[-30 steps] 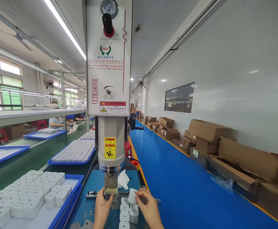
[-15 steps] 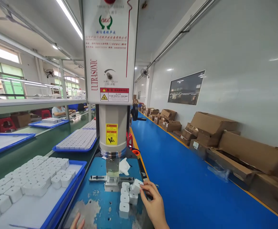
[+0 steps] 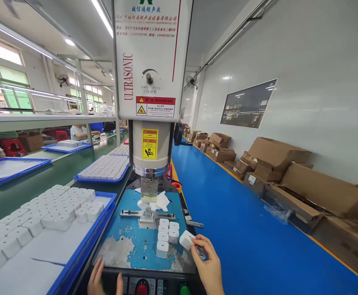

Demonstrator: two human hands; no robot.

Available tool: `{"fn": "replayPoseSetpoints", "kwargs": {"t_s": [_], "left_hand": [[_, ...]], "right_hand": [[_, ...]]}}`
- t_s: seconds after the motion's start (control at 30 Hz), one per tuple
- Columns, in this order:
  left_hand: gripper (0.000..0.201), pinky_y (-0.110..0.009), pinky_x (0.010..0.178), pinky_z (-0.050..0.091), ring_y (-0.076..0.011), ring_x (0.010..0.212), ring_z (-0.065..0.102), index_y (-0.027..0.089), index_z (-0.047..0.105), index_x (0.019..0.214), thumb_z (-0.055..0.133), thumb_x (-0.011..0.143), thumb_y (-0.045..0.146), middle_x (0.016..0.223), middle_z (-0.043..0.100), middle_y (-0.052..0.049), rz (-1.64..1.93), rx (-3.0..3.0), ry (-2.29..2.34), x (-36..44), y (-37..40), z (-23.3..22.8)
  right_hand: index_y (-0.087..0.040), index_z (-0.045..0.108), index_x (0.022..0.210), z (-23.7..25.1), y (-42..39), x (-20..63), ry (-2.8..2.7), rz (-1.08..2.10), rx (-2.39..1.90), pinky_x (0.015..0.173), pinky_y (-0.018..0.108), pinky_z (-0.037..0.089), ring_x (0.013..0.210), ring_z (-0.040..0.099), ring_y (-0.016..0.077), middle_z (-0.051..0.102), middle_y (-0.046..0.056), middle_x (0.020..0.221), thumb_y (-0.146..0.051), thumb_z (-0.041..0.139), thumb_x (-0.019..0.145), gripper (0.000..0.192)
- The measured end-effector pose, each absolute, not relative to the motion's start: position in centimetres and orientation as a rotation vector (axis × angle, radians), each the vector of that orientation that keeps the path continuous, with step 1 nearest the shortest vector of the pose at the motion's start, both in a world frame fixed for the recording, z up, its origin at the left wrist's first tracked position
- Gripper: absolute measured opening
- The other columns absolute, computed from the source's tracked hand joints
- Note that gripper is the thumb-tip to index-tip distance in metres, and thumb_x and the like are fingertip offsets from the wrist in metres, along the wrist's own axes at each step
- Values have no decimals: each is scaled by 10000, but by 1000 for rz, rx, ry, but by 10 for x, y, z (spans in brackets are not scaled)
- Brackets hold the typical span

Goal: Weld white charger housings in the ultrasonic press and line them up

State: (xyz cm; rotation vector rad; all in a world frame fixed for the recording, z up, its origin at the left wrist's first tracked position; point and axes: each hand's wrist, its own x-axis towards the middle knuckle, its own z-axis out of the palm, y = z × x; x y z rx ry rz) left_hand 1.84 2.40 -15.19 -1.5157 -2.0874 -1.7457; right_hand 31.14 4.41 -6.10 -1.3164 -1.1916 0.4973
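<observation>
A white rounded-square plastic housing [image 3: 186, 240] with a small slot sits pinched in the fingertips of my right hand [image 3: 208, 262], tilted, just right of the other housings. Several matching housings [image 3: 163, 237] stand in two short columns on the blue machine bed [image 3: 136, 256]. Over the front control panel [image 3: 166, 282], my left hand [image 3: 105, 280] is open, thumb and fingers apart, touching or hovering over a mostly hidden green button. Behind the housings, the metal fixture [image 3: 148, 219] lies under the raised horn [image 3: 149, 190] of the ultrasonic machine [image 3: 150, 53].
On the left, a blue tray [image 3: 83, 241] carries many white housings; more trays [image 3: 102, 176] line the green belt. A red button [image 3: 142, 288] and a green button [image 3: 185, 290] face me. A wrench [image 3: 194, 224] lies at the bed's right edge. Cardboard boxes [image 3: 277, 159] line the wall.
My right hand has carried its housing right, away from the columns. More of my left hand shows, now at the panel. The horn stands higher above the fixture, and the view has tipped down.
</observation>
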Motion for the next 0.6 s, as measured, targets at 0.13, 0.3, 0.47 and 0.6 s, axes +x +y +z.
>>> {"fn": "replayPoseSetpoints", "kwargs": {"t_s": [0.13, 0.3, 0.47, 0.6], "left_hand": [[702, -525, 1113, 291, -347, 1342, 328, 163, 274, 1396, 466, 798, 477, 1423, 356, -176, -1930, -1759, -2147, 43, 80, -100], [736, -492, 1082, 336, -330, 1337, 355, 159, 320, 1394, 524, 765, 480, 1440, 389, -161, -2001, -2137, -2091, 57, 164, -53], [463, -412, 971, 446, -269, 1091, 590, 171, 611, 1085, 525, 739, 467, 1132, 661, -106, -1973, -2364, -2011, 49, 196, -47], [425, -400, 918, 472, -267, 1032, 615, 184, 636, 1018, 564, 696, 452, 1065, 688, -91, -1933, -2420, -2023, 38, 191, -53]], "right_hand": [[-161, 678, 718, -72, 44, 309, -996, 694, -1266, 667, 305, 553, 873, 640, 266, 663, 149, 991, -661, 707, 582, 519], [-169, 686, 713, -86, 39, 311, -936, 741, -1224, 662, 315, 562, 856, 661, 282, 699, 140, 947, -639, 744, 554, 500], [-173, 677, 702, -95, 35, 326, -942, 762, -1232, 675, 306, 567, 863, 670, 290, 702, 148, 957, -659, 742, 546, 515], [-170, 667, 712, -88, 38, 333, -906, 774, -1261, 682, 296, 564, 884, 664, 291, 696, 150, 990, -689, 740, 515, 560]]}}
